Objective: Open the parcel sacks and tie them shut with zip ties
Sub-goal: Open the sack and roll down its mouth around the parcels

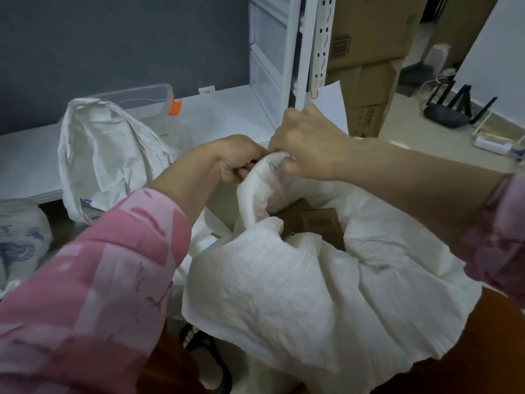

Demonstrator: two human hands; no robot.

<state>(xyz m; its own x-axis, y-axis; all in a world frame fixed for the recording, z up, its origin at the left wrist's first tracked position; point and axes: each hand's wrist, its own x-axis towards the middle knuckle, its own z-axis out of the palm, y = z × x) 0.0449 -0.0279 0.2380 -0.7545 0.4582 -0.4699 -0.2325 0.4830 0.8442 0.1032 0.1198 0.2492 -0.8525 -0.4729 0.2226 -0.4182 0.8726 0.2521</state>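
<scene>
From the head camera, the left hand [237, 157] and right hand [305, 146] are pinching a gathered fold at the rim of a crumpled white parcel sack [298, 294], fingers curled on the fabric. The sack is sitting low in front of the person, its mouth gaping over brown cardboard boxes [309, 221]. A second white sack [105, 155] is leaning against the white tabletop [216, 115].

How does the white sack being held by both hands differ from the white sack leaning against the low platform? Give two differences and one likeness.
The near sack is gripped at its rim by the left hand and right hand; the far sack is untouched. The near sack gapes, showing brown boxes; the far sack's contents are hidden. Both are white and crumpled.
</scene>
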